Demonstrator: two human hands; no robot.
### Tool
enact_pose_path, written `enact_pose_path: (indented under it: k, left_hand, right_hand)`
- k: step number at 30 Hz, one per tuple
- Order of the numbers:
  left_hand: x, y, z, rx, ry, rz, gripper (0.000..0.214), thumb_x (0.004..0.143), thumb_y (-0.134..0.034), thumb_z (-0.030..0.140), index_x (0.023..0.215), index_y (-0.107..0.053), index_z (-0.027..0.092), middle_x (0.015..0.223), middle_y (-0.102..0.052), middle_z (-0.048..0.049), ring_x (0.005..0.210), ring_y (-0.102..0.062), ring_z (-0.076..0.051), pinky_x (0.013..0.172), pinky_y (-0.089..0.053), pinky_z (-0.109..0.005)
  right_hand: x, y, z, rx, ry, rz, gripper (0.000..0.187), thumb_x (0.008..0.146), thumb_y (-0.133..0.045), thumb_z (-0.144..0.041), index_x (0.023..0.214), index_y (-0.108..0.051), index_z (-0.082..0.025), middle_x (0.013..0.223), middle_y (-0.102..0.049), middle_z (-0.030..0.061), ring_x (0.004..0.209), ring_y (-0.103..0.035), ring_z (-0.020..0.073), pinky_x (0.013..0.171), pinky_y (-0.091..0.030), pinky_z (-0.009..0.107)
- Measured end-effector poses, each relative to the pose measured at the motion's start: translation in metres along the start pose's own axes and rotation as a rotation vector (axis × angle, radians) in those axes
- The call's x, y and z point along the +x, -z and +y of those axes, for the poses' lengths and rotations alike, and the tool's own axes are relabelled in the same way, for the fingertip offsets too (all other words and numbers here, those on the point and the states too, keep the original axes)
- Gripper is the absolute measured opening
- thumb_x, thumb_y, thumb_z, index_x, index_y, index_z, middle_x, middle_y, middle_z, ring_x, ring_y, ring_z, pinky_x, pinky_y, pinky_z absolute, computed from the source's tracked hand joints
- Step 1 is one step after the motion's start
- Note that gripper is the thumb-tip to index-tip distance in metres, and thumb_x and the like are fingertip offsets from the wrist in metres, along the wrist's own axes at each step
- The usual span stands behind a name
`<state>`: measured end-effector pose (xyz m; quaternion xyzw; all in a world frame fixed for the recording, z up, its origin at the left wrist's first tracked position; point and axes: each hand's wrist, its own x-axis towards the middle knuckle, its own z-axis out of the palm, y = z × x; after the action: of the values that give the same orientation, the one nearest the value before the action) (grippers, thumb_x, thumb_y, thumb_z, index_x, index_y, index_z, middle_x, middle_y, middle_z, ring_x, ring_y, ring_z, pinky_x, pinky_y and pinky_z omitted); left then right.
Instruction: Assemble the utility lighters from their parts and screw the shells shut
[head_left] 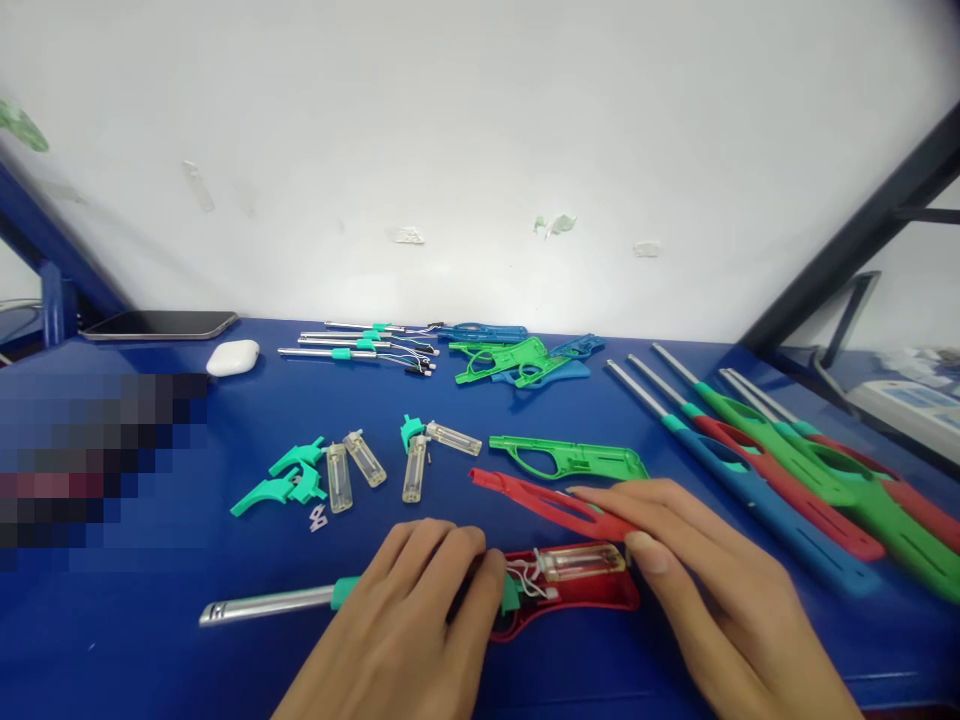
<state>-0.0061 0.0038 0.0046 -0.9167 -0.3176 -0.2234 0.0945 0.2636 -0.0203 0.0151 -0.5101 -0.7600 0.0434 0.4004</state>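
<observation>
A half-built red lighter [577,590] lies open on the blue table [187,560], with a clear fuel tank [581,562], white wires and a metal nozzle tube [262,604] pointing left. My left hand [420,620] presses down on the lighter's front part, fingers curled together over the teal collar. My right hand [697,580] lies over the lighter's rear end, thumb against the tank's end, fingers resting on a loose red shell half [540,500].
A green shell half [570,458], clear tanks [352,470] and teal triggers [289,478] lie just beyond. Finished lighters [787,470] lie at the right. Nozzle assemblies [360,345], more shells [517,358], a white earbud case [232,357] and a phone [157,324] sit by the wall.
</observation>
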Motion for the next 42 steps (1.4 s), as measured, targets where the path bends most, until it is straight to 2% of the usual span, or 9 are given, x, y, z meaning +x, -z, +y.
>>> enact_pose_path:
  k: [7, 15, 21, 24, 27, 35, 38, 40, 42]
  left_hand:
    - [0.000, -0.001, 0.003, -0.028, 0.014, 0.025, 0.043, 0.103, -0.039, -0.001, 0.133, -0.064, 0.016, 0.118, -0.076, -0.0079, 0.104, -0.073, -0.027, 0.096, -0.060, -0.043]
    - [0.002, -0.001, 0.001, -0.120, 0.077, -0.053, 0.047, 0.097, -0.044, 0.000, 0.135, -0.062, 0.020, 0.112, -0.070, -0.0079, 0.097, -0.069, -0.028, 0.088, -0.064, -0.044]
    - [0.002, -0.003, 0.002, -0.109, 0.088, -0.025, 0.046, 0.097, -0.042, -0.001, 0.134, -0.063, 0.015, 0.112, -0.068, -0.0105, 0.099, -0.068, -0.030, 0.086, -0.063, -0.045]
    - [0.000, -0.003, 0.001, -0.139, 0.095, -0.007, 0.041, 0.099, -0.044, 0.002, 0.131, -0.064, 0.018, 0.111, -0.069, -0.0087, 0.097, -0.068, -0.028, 0.086, -0.063, -0.044]
    - [-0.001, -0.002, 0.001, -0.153, 0.116, 0.010, 0.042, 0.103, -0.047, 0.004, 0.139, -0.059, 0.021, 0.116, -0.071, -0.0069, 0.100, -0.068, -0.027, 0.091, -0.062, -0.043]
    - [0.007, 0.008, 0.004, -0.275, 0.216, 0.155, 0.029, 0.105, -0.047, 0.006, 0.125, -0.056, 0.025, 0.105, -0.073, 0.0004, 0.097, -0.070, -0.019, 0.090, -0.060, -0.031]
    - [0.002, 0.013, 0.000, -0.263, 0.260, 0.299, 0.024, 0.105, -0.051, 0.007, 0.116, -0.060, 0.026, 0.101, -0.072, 0.0021, 0.095, -0.071, -0.016, 0.094, -0.058, -0.027]
    - [-0.004, 0.015, -0.007, -0.164, 0.311, 0.385, 0.023, 0.107, -0.054, 0.015, 0.124, -0.065, 0.026, 0.115, -0.073, 0.0002, 0.105, -0.072, -0.016, 0.101, -0.056, -0.025]
    - [-0.010, 0.016, -0.015, -0.064, 0.330, 0.348, 0.033, 0.110, -0.056, 0.028, 0.142, -0.064, 0.027, 0.136, -0.071, -0.0023, 0.121, -0.071, -0.019, 0.108, -0.054, -0.026]
  right_hand:
    - [0.002, 0.000, -0.001, 0.001, 0.005, -0.025, 0.028, 0.114, -0.052, -0.029, 0.132, -0.073, -0.034, 0.127, -0.076, -0.0009, 0.113, -0.077, 0.0129, 0.100, -0.059, 0.017]
    - [0.000, 0.000, -0.002, -0.017, 0.027, -0.016, 0.029, 0.113, -0.053, -0.029, 0.135, -0.071, -0.036, 0.126, -0.077, -0.0020, 0.113, -0.078, 0.0126, 0.099, -0.060, 0.016]
    - [0.001, 0.000, 0.000, -0.037, 0.052, -0.020, 0.032, 0.113, -0.053, -0.027, 0.139, -0.069, -0.037, 0.129, -0.076, -0.0024, 0.116, -0.077, 0.0127, 0.099, -0.059, 0.016]
    - [0.001, 0.001, 0.000, -0.030, 0.057, -0.026, 0.030, 0.114, -0.053, -0.027, 0.137, -0.070, -0.034, 0.128, -0.076, -0.0009, 0.114, -0.077, 0.0127, 0.099, -0.059, 0.016]
    - [-0.001, 0.001, 0.000, -0.027, 0.032, -0.044, 0.030, 0.114, -0.052, -0.028, 0.137, -0.070, -0.035, 0.129, -0.074, -0.0019, 0.116, -0.076, 0.0106, 0.101, -0.056, 0.014]
    - [0.000, 0.000, 0.004, -0.048, 0.018, -0.040, 0.033, 0.114, -0.053, -0.031, 0.142, -0.069, -0.038, 0.131, -0.072, -0.0017, 0.117, -0.075, 0.0098, 0.102, -0.055, 0.012]
    - [0.000, 0.001, 0.005, -0.062, 0.036, -0.045, 0.034, 0.114, -0.053, -0.031, 0.143, -0.068, -0.038, 0.133, -0.072, -0.0018, 0.117, -0.075, 0.0089, 0.101, -0.054, 0.010]
    - [-0.001, 0.002, 0.004, -0.069, 0.053, -0.049, 0.032, 0.113, -0.054, -0.032, 0.141, -0.069, -0.037, 0.131, -0.073, -0.0011, 0.114, -0.077, 0.0094, 0.099, -0.055, 0.010]
    - [-0.002, 0.002, 0.002, -0.101, 0.080, -0.043, 0.030, 0.113, -0.056, -0.036, 0.138, -0.071, -0.038, 0.128, -0.074, -0.0002, 0.110, -0.079, 0.0109, 0.096, -0.058, 0.012]
